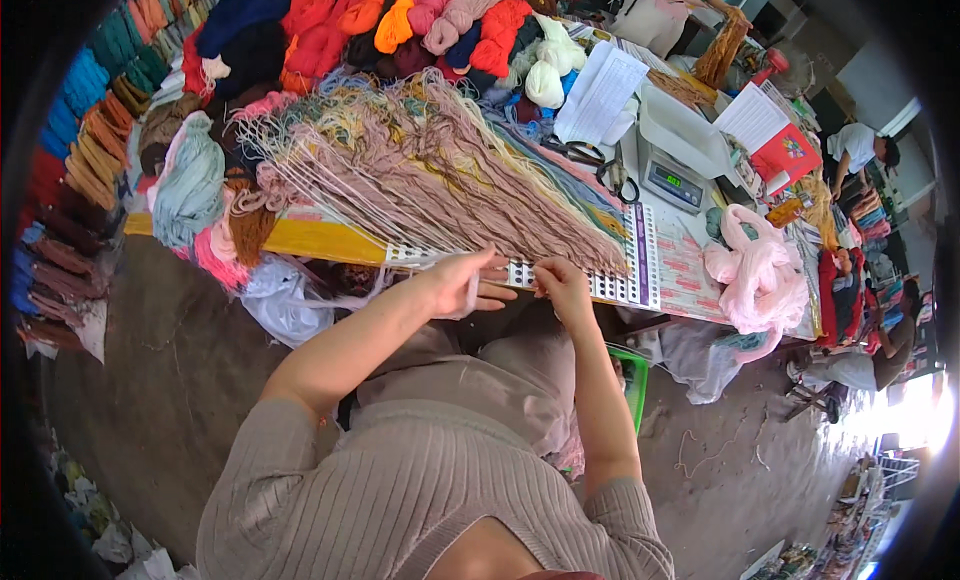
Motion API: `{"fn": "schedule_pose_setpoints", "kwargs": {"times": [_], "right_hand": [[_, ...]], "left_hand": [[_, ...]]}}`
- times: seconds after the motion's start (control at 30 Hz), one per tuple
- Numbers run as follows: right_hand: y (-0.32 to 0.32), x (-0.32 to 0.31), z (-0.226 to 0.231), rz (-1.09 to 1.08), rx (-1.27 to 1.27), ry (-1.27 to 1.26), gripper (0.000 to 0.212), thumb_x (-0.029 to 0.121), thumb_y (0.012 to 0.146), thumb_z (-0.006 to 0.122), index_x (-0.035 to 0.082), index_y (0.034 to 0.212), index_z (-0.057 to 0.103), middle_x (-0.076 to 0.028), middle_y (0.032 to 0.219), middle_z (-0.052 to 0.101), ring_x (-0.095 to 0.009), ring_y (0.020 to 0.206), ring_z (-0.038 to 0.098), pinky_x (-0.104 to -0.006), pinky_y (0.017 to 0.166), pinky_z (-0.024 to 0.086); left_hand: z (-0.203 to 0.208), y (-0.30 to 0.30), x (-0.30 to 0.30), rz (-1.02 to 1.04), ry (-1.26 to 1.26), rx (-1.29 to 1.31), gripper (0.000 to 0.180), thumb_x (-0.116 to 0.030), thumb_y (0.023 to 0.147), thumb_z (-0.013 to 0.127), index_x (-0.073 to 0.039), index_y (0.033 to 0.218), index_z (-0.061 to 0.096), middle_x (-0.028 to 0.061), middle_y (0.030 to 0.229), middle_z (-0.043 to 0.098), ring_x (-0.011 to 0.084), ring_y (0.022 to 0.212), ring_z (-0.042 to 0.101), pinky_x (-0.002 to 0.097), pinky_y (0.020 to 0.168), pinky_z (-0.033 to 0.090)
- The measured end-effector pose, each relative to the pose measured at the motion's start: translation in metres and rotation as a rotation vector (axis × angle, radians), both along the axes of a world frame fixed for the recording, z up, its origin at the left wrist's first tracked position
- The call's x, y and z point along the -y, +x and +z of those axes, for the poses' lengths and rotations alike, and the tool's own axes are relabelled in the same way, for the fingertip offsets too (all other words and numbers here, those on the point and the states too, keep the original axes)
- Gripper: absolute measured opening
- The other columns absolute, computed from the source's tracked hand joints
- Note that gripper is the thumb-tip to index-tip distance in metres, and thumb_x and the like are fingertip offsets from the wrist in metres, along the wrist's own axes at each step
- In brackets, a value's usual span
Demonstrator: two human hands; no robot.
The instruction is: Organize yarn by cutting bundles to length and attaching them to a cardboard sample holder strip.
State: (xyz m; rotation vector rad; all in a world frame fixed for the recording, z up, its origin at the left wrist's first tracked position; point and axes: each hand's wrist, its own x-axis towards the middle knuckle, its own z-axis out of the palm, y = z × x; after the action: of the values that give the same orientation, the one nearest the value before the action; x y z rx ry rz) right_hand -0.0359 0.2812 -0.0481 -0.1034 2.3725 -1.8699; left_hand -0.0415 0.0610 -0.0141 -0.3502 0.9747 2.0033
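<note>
A white strip card with punched holes (643,255) lies along the table's near edge. Many long yarn strands (450,170), mostly dusty pink with some yellow, blue and cream, fan away from its holes across the table. My left hand (468,283) is at the card's near edge, its fingers stretched out and apart. A pale strand seems to pass across its palm. Just to the right, my right hand (565,292) has thumb and fingers pinched together at the row of holes. What sits in that pinch is too small to make out.
Coloured yarn skeins (330,40) heap at the back, with a grey-blue skein (190,180) at left. Black scissors (622,180), a digital scale (672,185) and a pale pink skein (758,270) lie to the right. A green crate (632,380) stands below. Other people work beyond.
</note>
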Motion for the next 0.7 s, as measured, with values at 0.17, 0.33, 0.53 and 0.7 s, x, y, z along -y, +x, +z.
{"fn": "schedule_pose_setpoints", "kwargs": {"times": [0.17, 0.33, 0.53, 0.7], "right_hand": [[-0.015, 0.006, -0.007, -0.021, 0.047, 0.293, 0.023, 0.026, 0.082, 0.057, 0.004, 0.086, 0.063, -0.003, 0.066, 0.062, -0.012, 0.057, 0.059, -0.027, 0.055, 0.045], [-0.018, 0.003, -0.007, -0.116, 0.031, 0.364, 0.025, 0.028, 0.081, 0.057, 0.006, 0.089, 0.065, -0.007, 0.072, 0.065, -0.016, 0.066, 0.063, -0.0308, 0.062, 0.048], [-0.03, 0.007, -0.02, 0.06, 0.113, 0.118, 0.025, 0.024, 0.075, 0.061, 0.0, 0.082, 0.065, -0.007, 0.069, 0.064, -0.015, 0.064, 0.06, -0.0301, 0.061, 0.048], [-0.01, 0.005, -0.011, 0.021, 0.024, 0.273, 0.023, 0.029, 0.077, 0.063, 0.006, 0.081, 0.062, -0.004, 0.066, 0.063, -0.016, 0.06, 0.061, -0.0304, 0.055, 0.046]], "left_hand": [[-0.008, -0.017, -0.015, -0.023, -0.048, 0.031, 0.04, -0.04, 0.093, 0.045, -0.004, 0.11, 0.051, 0.0115, 0.106, 0.059, 0.0294, 0.088, 0.062, 0.0399, 0.072, 0.052], [-0.01, -0.031, -0.036, -0.169, -0.337, -0.28, 0.023, -0.029, 0.089, 0.052, -0.007, 0.092, 0.061, 0.0026, 0.078, 0.063, 0.0126, 0.059, 0.059, 0.024, 0.046, 0.04], [-0.027, -0.04, -0.031, -0.219, -0.493, -0.428, 0.015, -0.015, 0.082, 0.056, -0.003, 0.077, 0.063, 0.0049, 0.068, 0.064, 0.0081, 0.047, 0.049, 0.0223, 0.04, 0.033], [-0.015, -0.03, -0.027, -0.2, -0.73, -0.708, 0.014, -0.011, 0.083, 0.054, 0.001, 0.081, 0.062, 0.0059, 0.067, 0.064, 0.0082, 0.039, 0.045, 0.0227, 0.034, 0.031]]}}
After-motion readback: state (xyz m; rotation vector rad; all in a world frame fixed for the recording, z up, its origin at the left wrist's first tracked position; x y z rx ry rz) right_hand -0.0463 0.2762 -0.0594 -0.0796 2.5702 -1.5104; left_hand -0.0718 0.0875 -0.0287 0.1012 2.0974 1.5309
